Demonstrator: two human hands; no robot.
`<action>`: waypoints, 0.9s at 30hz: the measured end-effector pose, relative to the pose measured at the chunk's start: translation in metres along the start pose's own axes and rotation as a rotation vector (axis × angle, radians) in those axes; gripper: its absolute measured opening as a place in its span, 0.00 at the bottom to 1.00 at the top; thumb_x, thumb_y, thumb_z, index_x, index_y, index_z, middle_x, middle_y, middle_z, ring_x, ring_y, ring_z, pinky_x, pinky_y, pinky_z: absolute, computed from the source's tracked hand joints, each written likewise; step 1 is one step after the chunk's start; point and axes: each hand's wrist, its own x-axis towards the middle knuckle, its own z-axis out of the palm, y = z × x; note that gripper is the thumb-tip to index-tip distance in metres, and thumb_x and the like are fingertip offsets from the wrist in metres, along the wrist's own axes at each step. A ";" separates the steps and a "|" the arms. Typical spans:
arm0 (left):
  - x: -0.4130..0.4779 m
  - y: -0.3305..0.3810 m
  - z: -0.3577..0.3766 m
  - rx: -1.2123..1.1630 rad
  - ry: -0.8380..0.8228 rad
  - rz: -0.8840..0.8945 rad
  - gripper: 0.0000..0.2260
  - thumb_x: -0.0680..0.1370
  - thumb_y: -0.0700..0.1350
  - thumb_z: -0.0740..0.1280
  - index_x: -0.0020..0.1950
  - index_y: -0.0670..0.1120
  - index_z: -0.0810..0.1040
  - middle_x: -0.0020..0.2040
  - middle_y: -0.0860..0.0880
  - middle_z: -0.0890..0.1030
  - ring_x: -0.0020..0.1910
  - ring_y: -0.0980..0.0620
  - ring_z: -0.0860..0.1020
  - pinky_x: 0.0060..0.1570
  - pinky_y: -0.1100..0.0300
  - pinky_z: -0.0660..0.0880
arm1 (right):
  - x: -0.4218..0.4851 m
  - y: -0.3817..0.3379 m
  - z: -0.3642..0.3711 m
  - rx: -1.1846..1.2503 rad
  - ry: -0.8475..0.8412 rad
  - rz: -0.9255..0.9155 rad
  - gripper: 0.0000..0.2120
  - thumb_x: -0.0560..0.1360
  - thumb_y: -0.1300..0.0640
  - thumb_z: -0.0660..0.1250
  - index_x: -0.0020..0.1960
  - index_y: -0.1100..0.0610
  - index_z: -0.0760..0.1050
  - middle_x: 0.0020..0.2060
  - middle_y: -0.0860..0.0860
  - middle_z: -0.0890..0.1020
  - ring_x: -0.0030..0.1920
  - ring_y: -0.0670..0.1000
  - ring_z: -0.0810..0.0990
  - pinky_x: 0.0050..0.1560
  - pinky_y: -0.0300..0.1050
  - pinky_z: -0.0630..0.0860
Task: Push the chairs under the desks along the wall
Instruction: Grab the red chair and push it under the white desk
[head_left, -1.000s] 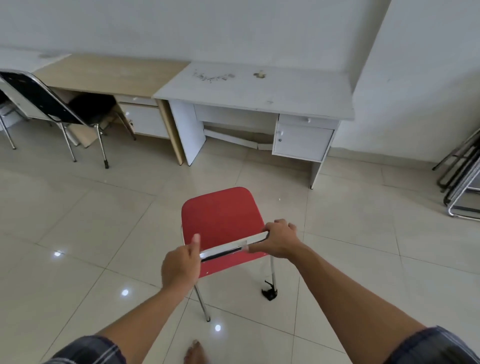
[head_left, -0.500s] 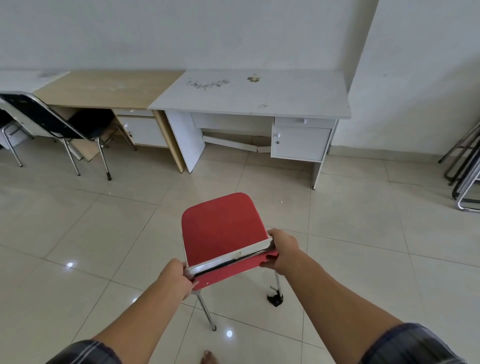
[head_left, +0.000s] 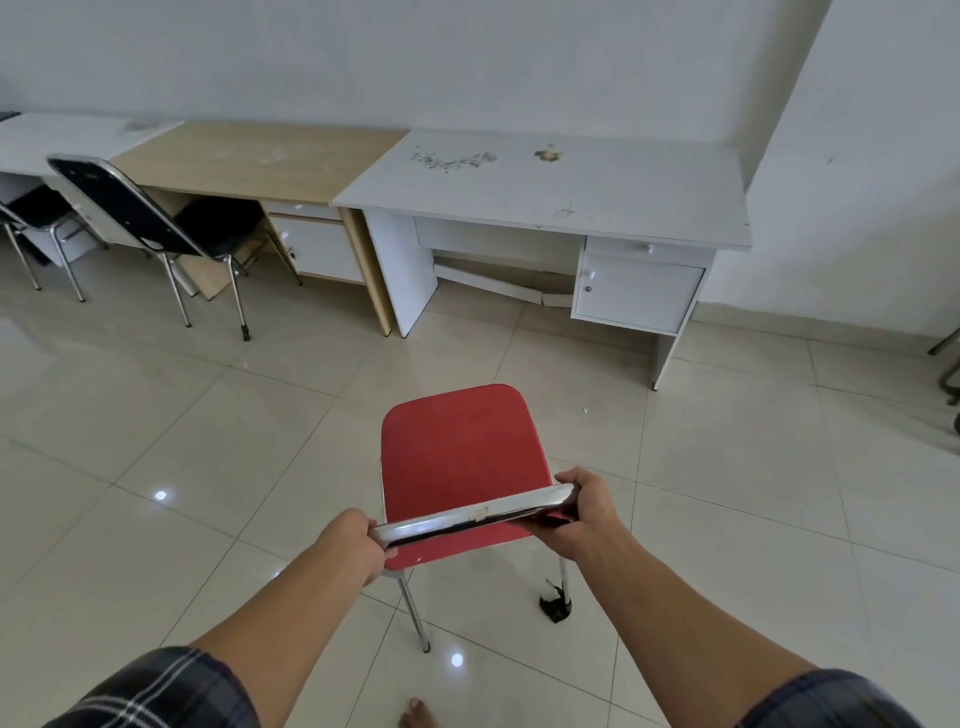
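Observation:
A red chair (head_left: 460, 452) with chrome legs stands on the tiled floor in front of me, its seat pointing toward the wall. My left hand (head_left: 353, 545) grips the left end of its chrome backrest rail, and my right hand (head_left: 584, 512) grips the right end. Ahead, a white desk (head_left: 550, 182) with a drawer and cupboard stands against the wall, an open knee space under its left half. Left of it is a wooden desk (head_left: 260, 156) with a black chair (head_left: 140, 213) partly under it.
A third white desk (head_left: 57, 140) with another black chair (head_left: 31, 213) is at the far left. A loose white panel (head_left: 493, 283) lies under the white desk. Metal chair frames (head_left: 948, 358) stand at the right edge. My bare toes (head_left: 415, 714) show below.
The chair and I have moved closer to the white desk. My left hand has closed fully around the rail's left end. Both hands keep hold of the backrest.

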 end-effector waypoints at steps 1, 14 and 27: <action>0.001 0.005 -0.001 0.003 0.005 0.003 0.04 0.77 0.32 0.60 0.45 0.36 0.73 0.48 0.39 0.71 0.34 0.42 0.71 0.53 0.46 0.78 | 0.002 0.001 0.004 -0.006 -0.004 -0.003 0.16 0.70 0.65 0.64 0.58 0.64 0.72 0.58 0.68 0.77 0.56 0.74 0.77 0.53 0.80 0.74; 0.064 0.107 0.036 0.091 -0.003 0.041 0.07 0.75 0.30 0.59 0.37 0.36 0.68 0.48 0.38 0.71 0.33 0.39 0.73 0.54 0.44 0.79 | 0.057 0.006 0.090 0.064 0.009 -0.047 0.11 0.71 0.66 0.64 0.53 0.64 0.72 0.54 0.66 0.77 0.61 0.71 0.77 0.58 0.76 0.75; 0.119 0.212 0.098 0.153 -0.073 0.028 0.08 0.76 0.31 0.58 0.37 0.36 0.69 0.35 0.42 0.67 0.31 0.42 0.70 0.48 0.46 0.78 | 0.118 -0.019 0.194 0.101 0.032 -0.100 0.09 0.72 0.65 0.64 0.52 0.64 0.72 0.54 0.66 0.77 0.60 0.70 0.78 0.57 0.75 0.76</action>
